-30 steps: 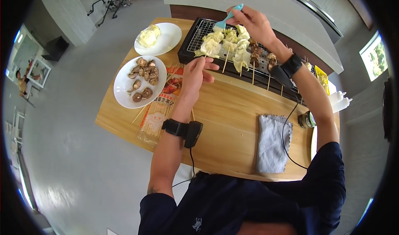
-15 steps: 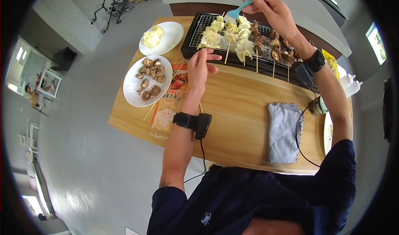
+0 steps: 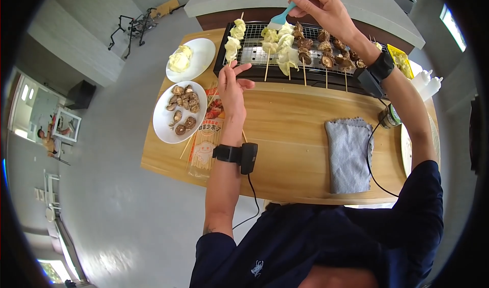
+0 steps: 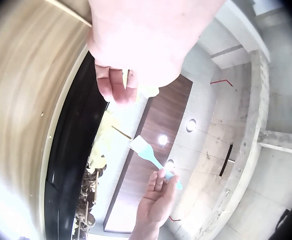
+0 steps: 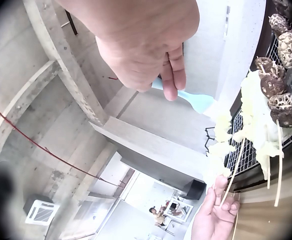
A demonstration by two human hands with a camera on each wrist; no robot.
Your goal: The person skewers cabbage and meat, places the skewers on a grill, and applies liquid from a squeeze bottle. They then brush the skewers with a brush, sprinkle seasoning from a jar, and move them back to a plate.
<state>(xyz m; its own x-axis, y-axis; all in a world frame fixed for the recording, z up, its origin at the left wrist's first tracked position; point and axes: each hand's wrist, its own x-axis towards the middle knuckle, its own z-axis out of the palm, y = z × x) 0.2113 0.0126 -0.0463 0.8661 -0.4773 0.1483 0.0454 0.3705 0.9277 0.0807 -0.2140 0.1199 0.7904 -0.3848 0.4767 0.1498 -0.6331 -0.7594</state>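
At the left end of the black grill (image 3: pixel 279 77), my left hand (image 3: pixel 234 94) pinches the stick of a cabbage skewer (image 3: pixel 232 48) between thumb and forefinger, its other fingers spread. This skewer stands apart from the other cabbage skewers (image 3: pixel 286 57). My right hand (image 3: pixel 330 17) is raised over the grill's back edge and holds a light blue basting brush (image 3: pixel 294 5) by the handle. The pale bristles hang close over the tops of the middle cabbage skewers. Mushroom skewers (image 3: pixel 326 47) lie on the rack to their right.
Left of the grill are a white plate (image 3: pixel 205 53) with cabbage, a plate (image 3: pixel 161 111) of mushrooms and a packet of bamboo skewers (image 3: pixel 205 150). A grey cloth (image 3: pixel 349 155), a jar (image 3: pixel 390 117), squeeze bottles (image 3: pixel 432 87) and a yellow tray (image 3: pixel 400 59) are to the right.
My left hand has shifted the cabbage skewer left, away from its neighbours, baring the rack between them. The brush moved right and up from the cabbage, then back down a little. The head view has shifted.
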